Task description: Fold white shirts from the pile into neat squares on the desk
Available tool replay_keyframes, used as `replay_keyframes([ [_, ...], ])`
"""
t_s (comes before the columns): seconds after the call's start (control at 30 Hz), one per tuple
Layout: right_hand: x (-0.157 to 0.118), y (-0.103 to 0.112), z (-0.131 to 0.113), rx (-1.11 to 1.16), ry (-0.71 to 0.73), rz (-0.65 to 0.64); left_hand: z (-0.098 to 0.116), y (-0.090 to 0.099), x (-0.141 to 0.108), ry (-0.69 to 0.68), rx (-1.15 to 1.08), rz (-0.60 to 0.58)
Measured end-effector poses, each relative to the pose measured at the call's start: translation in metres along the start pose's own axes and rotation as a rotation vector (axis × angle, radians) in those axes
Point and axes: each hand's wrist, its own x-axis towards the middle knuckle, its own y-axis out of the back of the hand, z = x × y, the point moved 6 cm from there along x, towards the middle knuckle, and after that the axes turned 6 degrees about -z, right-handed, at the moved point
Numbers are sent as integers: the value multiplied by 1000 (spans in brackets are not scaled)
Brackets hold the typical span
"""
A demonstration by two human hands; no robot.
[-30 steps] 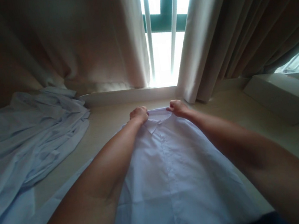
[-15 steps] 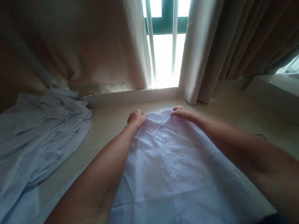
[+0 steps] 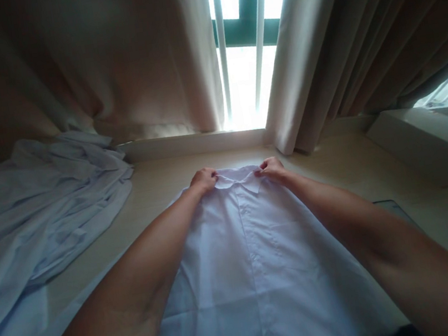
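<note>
Two curtains (image 3: pixel 149 61), heavy and dim, behind the far edge of a pale worktop (image 3: pixel 154 184), parted at a bright window (image 3: pixel 243 83) with upright bars and a green frame. Along that far edge, a low ledge (image 3: pixel 203 143). On the worktop, a white shirt (image 3: pixel 240 278), front up, lightly creased, button line down the middle. Towards the left edge, a rumpled white pile (image 3: pixel 64 197). Towards the right, near the far edge, a pale box (image 3: pixel 426 143). Closer in, partly hidden by the right forearm (image 3: pixel 351 205), a flat thing (image 3: pixel 396 207) with a dark rim, too covered to name. Left hand (image 3: pixel 204 180) and right hand (image 3: pixel 271 169) at the shirt's top, arms stretched out. Left fingers drawn together, gripping the left end of the collar (image 3: pixel 237 175); right fingers pinching its right end. Collar between both sets of fingers, nearest the far edge; rest of the shirt spread nearer, between and partly beneath the forearms.
</note>
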Motion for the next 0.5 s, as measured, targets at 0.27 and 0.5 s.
replay_keyframes([
  [0.27, -5, 4, -1, 361, 21, -181, -9, 2, 3, 75, -96, 32],
  [0.5, -4, 3, -4, 381, 86, -116, -20, 7, -4, 172, -167, 28],
])
